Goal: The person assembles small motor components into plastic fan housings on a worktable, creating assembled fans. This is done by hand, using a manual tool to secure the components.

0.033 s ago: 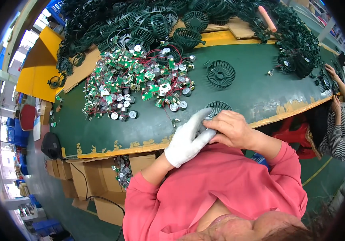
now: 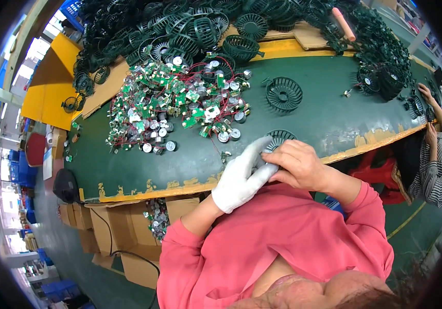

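From the head view, our left hand, in a white fabric glove, and our bare right hand meet at the near edge of the dark green worktable. Both close together around a round dark green plastic fan grille, mostly hidden under them. Beyond lies a heap of small green circuit boards with silver motors and red wires; a second grille lies apart.
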`<state>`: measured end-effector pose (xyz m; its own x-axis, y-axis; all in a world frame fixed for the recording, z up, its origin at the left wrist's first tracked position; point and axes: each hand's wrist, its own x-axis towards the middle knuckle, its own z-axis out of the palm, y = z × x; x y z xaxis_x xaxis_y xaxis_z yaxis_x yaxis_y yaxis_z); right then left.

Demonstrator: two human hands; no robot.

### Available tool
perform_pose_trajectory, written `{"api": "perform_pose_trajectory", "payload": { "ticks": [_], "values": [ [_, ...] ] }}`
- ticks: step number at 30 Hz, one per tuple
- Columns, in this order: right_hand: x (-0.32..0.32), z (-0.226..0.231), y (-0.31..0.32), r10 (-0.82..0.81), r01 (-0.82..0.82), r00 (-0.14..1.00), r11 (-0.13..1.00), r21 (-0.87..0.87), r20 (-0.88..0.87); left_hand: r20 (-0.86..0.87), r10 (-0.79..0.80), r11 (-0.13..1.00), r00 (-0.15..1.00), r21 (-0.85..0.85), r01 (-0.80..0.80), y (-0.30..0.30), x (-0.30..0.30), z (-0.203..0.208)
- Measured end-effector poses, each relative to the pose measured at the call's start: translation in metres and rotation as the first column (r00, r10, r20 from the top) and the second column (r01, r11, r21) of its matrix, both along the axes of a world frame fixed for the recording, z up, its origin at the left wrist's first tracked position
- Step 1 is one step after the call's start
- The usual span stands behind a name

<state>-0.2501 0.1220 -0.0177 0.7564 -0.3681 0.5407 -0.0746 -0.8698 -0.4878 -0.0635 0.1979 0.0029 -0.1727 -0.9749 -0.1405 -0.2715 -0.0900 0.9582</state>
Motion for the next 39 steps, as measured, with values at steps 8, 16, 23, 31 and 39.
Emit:
{"api": "perform_pose_trajectory", "payload": {
  "ticks": [8, 16, 23, 31, 39],
  "values": [
    [-0.006, -0.003, -0.014, -0.24, 0.144, 0.916, 0.945, -0.293, -0.321, 0.644, 0.064, 0.929, 0.762, -0.317, 0.191, -0.007, 0.001, -0.018],
    [0.006, -0.003, -0.026, -0.054, -0.034, 0.927, 0.974, -0.226, -0.371, 0.652, 0.173, 0.829, 0.738, -0.501, 0.249, 0.0, 0.022, -0.038],
    [0.016, 0.0, -0.017, -0.086, -0.048, 0.889, 0.959, -0.279, -0.449, 0.654, 0.157, 0.841, 0.74, -0.482, 0.247, 0.003, 0.022, -0.043],
    [0.02, 0.003, -0.018, -0.135, -0.004, 0.879, 0.957, -0.29, -0.457, 0.413, 0.284, 0.733, 0.865, -0.675, 0.081, 0.017, 0.041, -0.035],
    [-0.004, 0.009, -0.049, -0.412, 0.359, 0.886, 0.9, -0.248, -0.212, 0.626, 0.656, 0.735, 0.421, -0.657, -0.167, 0.023, 0.136, -0.035]
  ]
}}
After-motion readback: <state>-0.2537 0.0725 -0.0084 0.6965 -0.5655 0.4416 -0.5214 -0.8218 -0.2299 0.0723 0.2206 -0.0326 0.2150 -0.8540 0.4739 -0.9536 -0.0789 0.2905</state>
